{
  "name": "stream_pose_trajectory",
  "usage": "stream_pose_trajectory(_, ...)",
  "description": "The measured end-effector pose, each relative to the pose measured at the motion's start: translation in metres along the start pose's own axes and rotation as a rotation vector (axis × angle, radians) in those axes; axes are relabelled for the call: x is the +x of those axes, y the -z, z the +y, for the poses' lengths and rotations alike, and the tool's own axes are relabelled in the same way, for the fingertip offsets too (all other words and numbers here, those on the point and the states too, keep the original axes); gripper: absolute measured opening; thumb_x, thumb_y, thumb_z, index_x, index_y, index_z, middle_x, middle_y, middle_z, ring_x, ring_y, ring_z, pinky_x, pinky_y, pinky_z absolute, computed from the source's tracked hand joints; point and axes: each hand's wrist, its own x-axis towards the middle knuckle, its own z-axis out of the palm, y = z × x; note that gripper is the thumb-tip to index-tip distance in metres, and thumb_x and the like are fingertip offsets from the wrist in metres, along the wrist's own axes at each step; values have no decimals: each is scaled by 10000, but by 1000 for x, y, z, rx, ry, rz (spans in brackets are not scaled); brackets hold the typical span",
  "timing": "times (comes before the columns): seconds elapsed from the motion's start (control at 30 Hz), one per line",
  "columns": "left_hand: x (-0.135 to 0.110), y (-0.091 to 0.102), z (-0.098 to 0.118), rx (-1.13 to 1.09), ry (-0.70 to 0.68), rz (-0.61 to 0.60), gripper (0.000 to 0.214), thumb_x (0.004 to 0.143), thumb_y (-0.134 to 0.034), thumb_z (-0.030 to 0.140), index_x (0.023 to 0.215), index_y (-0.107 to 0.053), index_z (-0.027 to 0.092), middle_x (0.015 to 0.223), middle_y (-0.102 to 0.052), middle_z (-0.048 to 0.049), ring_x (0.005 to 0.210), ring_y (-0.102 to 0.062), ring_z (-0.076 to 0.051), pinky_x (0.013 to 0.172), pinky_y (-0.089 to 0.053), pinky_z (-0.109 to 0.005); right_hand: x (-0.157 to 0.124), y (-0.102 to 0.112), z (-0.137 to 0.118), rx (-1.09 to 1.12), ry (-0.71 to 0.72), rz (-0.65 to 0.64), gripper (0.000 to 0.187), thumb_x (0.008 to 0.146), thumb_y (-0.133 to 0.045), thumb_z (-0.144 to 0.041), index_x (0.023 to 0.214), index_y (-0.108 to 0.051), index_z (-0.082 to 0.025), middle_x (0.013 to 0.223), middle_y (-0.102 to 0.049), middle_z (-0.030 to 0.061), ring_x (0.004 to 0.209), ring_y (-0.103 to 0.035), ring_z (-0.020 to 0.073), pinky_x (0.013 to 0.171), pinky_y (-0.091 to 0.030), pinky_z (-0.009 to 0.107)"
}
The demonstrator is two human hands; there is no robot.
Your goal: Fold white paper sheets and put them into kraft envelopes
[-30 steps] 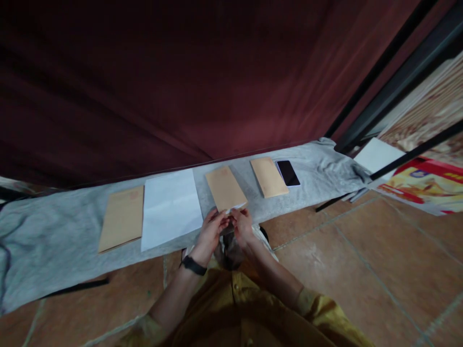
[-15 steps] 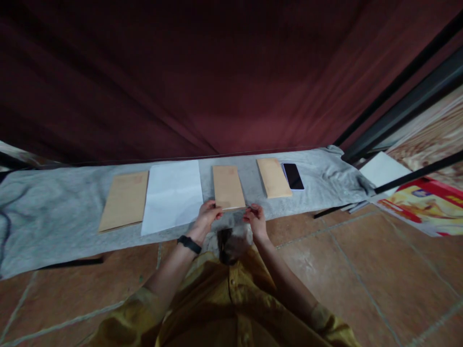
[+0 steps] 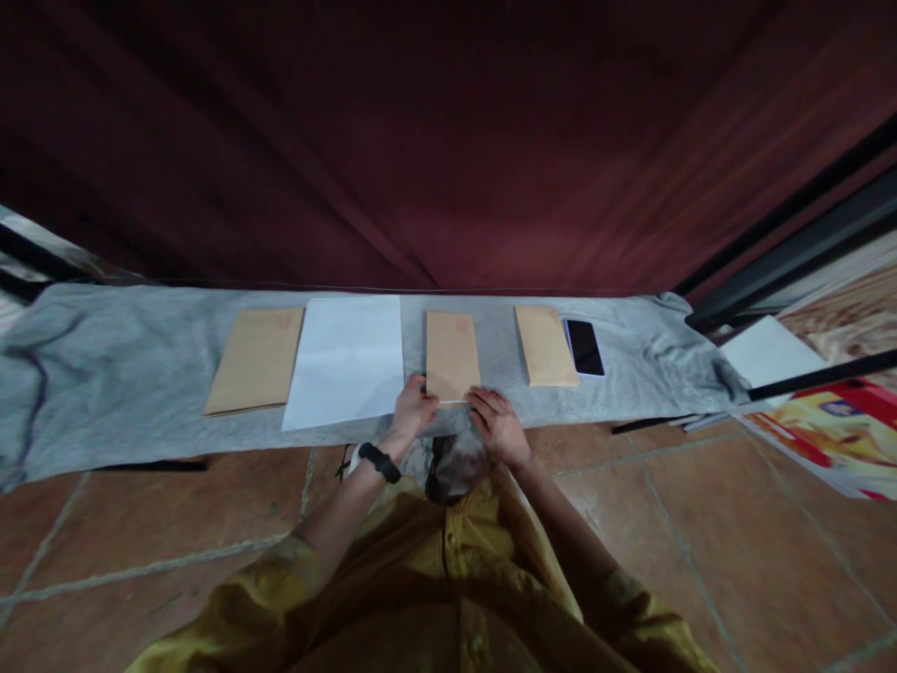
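The right hand (image 3: pixel 500 428) has come onto the brown rectangular paper envelope (image 3: pixel 452 357), grip unclear; the left hand (image 3: pixel 412 411) pinches its near-left corner. It lies just beyond both, long axis pointing away.

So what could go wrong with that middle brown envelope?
The middle brown envelope might crease or tear, because the left hand and right hand are both at its near corners.

The left hand is also right beside the big white paper, so it could bump or wrinkle it.
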Motion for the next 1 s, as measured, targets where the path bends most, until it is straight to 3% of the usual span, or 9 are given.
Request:
stream_pose_trajectory(0.1,-16,3,-3,242,-106,67,490,767,-673,171,1242,-556,201,665,-642,30,554,-610,-172,556,-407,-257,1,0,1,-9,2,-10,367,1001,-496,-261,1338,-635,-220,1416,-609,94,1321,-534,236,1185,-345,470)
stream_pose_trajectory(0.2,-36,6,-9,601,-345,106,398,908,-577,279,1297,-547,201,926,-698,-76,828,-675,-238,720,-478,-316,3,0,2,-8,-17,-4,347,1009,-483,-255,1309,-656,-227,1381,-633,86,1299,-547,232,1162,-365,453)
stream_pose_trajectory(0.3,-46,8,-18,765,-635,53,328,961,-499,265,1270,-589,202,1197,-645,-127,1091,-617,-277,936,-475,-393,4,-2,3,-19,-26,10,328,1018,-473,-253,1273,-678,-224,1350,-652,85,1275,-557,232,1132,-384,435)
stream_pose_trajectory(0.4,-39,6,-24,810,-810,-43,310,951,-518,212,1246,-608,188,1282,-607,-120,1201,-544,-275,1061,-420,-430,5,-4,4,-34,-34,34,293,1013,-501,-257,1225,-699,-222,1313,-672,82,1241,-572,239,1103,-398,434)
stream_pose_trajectory(0.5,-26,5,-26,844,-835,-68,254,961,-518,205,1189,-626,184,1235,-625,-97,1153,-555,-251,1036,-443,-423,7,-7,5,-23,-58,86,246,1007,-524,-259,1148,-723,-223,1248,-700,72,1176,-602,233,1059,-421,417)
stream_pose_trajectory(0.83,-19,2,-22,895,-865,77,215,1008,-440,216,989,-652,183,1033,-656,-68,997,-582,-213,930,-483,-373,16,-16,-4,-125,-162,168,172,999,-525,-240,1008,-696,-221,1048,-701,55,1010,-597,217,945,-396,360)
stream_pose_trajectory(1.0,-15,-2,-21,911,-851,127,192,997,-456,202,1032,-644,185,1039,-661,-66,992,-591,-214,917,-485,-374,19,-20,-8,-204,-205,179,162,1001,-520,-247,1012,-678,-212,1004,-667,60,994,-566,217,920,-367,346)
